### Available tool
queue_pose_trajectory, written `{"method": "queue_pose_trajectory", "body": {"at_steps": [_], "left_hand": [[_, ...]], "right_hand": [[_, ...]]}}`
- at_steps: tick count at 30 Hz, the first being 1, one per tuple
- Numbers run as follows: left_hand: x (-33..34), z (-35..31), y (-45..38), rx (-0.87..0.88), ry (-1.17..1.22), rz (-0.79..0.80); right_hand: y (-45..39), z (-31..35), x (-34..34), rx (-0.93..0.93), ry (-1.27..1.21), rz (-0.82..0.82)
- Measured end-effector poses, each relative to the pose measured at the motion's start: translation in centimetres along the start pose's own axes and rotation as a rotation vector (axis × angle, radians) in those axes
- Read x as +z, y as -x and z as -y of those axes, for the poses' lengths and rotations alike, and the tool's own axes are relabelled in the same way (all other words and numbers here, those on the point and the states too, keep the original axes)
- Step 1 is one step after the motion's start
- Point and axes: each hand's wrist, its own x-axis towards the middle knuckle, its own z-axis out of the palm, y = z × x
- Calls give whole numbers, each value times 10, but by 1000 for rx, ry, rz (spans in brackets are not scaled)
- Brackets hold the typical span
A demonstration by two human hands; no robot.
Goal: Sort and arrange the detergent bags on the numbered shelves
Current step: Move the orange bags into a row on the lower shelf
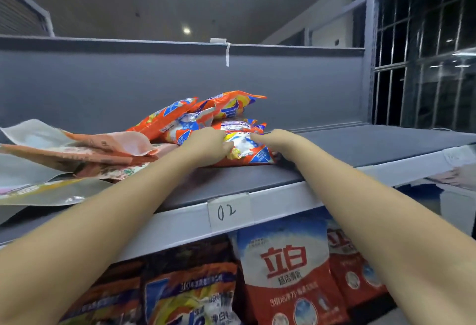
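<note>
While both bare arms reach up onto a grey shelf [334,149], the two hands meet on one orange detergent bag [247,148] lying flat near the shelf's front edge. The left hand [206,148] has its fingers curled onto the bag's left side, a closed grip on the plastic. The right hand [273,139] lies on the bag's right end, fingers pointing left; whether its grip closes round the bag cannot be told from this angle. Just behind, touching the held bag, more orange bags [201,116] lean in a loose pile against each other. To the left, pale pink and silvery pouches [77,154] lie flat and overlapping on the same shelf. A paper label [229,212] on the shelf's front rail reads 02. Below the rail, on the lower level, stand a white-and-red bag [286,270] and, left of it, a darker orange-and-blue bag [190,296]. A barred window [425,48] is at far right.
</note>
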Motion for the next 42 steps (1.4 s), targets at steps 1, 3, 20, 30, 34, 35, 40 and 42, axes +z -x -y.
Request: {"method": "queue_pose_trajectory", "body": {"at_steps": [1,3,20,30,34,35,40,42], "left_hand": [[-1,1,0,-14,40,10],[-2,2,2,-47,125,29],[-4,-40,2,-550,1162,143],[-27,-118,40,-398,1755,-48],[-44,-132,66,-281,1619,-288],[-45,-133,74,-267,1593,-335],[-42,-144,145,-279,1557,-530],[-32,-138,179,-319,1582,-556]], "right_hand": [[-2,2,0,14,-37,25],[-4,3,-1,18,-139,68],[44,-30,-87,-512,-478,-97],[129,-121,-112,-691,-691,-57],[144,-148,-99,-691,-750,-70],[148,-151,-97,-690,-773,-67],[176,-169,-76,-682,-863,47],[190,-178,-54,-675,-857,95]]}}
